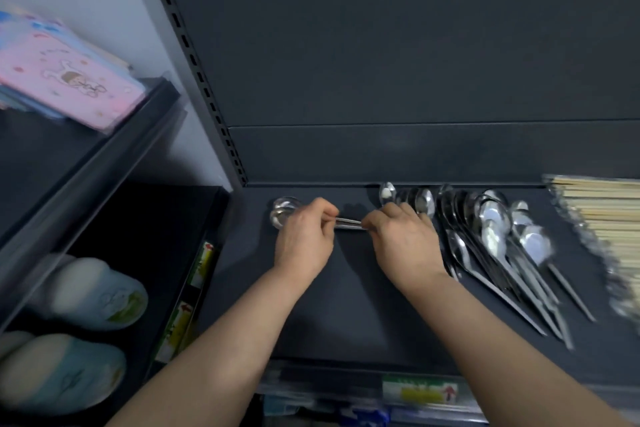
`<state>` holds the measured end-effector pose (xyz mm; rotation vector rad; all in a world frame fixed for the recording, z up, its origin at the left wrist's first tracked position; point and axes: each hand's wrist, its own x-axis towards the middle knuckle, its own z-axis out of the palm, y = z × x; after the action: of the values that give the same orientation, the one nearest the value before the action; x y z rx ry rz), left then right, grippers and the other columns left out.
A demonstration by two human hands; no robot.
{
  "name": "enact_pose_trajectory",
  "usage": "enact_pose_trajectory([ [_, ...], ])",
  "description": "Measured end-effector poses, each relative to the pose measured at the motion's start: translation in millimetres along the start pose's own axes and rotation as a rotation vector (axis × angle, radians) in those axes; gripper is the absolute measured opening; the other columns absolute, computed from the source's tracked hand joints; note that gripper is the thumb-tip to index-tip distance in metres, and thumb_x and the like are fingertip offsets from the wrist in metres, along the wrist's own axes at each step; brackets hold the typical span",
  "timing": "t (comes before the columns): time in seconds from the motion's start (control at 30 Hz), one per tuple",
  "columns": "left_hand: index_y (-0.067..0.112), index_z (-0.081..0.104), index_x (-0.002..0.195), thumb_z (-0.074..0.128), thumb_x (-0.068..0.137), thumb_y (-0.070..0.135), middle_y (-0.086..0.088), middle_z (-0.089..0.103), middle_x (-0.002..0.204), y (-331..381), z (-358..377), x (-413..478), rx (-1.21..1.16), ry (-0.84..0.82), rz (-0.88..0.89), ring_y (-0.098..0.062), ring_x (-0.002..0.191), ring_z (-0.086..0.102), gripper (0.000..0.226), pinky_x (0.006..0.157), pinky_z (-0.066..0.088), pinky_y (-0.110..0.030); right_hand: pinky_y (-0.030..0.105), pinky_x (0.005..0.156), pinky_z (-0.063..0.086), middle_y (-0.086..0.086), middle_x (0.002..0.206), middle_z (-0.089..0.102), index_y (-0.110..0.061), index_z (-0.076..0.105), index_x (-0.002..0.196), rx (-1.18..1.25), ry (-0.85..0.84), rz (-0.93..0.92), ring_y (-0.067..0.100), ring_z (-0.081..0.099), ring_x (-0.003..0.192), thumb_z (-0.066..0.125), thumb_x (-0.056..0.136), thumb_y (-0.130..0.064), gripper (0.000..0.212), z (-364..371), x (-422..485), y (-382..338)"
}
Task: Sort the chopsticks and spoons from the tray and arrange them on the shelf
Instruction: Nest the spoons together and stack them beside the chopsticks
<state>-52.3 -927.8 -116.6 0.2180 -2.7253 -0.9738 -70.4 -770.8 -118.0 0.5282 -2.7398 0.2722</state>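
Both hands are down on the dark shelf [346, 315], sharing a small bundle of spoons [348, 224]. The left hand [304, 239] has its fingers closed around the handles near the bowls, which poke out at far left; the right hand [403, 239] pinches the other end. Polished steel: stiff, light, and likely slippery, so a mid-handle grip looks best. The sorted spoon row [485, 236] fans out just right, with pale chopsticks [602, 215] beyond.
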Motion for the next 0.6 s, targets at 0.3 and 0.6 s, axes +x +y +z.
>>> enact_pose_trajectory([
  [0.3, 0.024, 0.065, 0.106, 0.064, 0.09, 0.033, 0.01, 0.07, 0.097, 80, 68, -15, 0.002, -0.255, 0.029, -0.012, 0.093, 0.066, 0.019, 0.08, 0.053, -0.031, 0.036, 0.059, 0.046, 0.0, 0.075, 0.065, -0.022, 0.072, 0.078, 0.0, 0.066, 0.244, 0.031, 0.063, 0.073, 0.079, 0.067, -0.008, 0.019, -42, -64, 105],
  [0.6, 0.023, 0.066, 0.095, 0.052, 0.093, 0.03, 0.003, 0.07, 0.095, 133, 102, -13, 0.221, -0.257, -0.024, -0.022, 0.091, 0.064, 0.016, 0.07, 0.049, -0.031, 0.034, 0.069, 0.043, -0.002, 0.096, 0.068, -0.024, 0.069, 0.101, 0.061, -0.025, 0.399, 0.025, 0.061, 0.092, 0.058, 0.092, -0.023, 0.015, -51, -96, 159],
])
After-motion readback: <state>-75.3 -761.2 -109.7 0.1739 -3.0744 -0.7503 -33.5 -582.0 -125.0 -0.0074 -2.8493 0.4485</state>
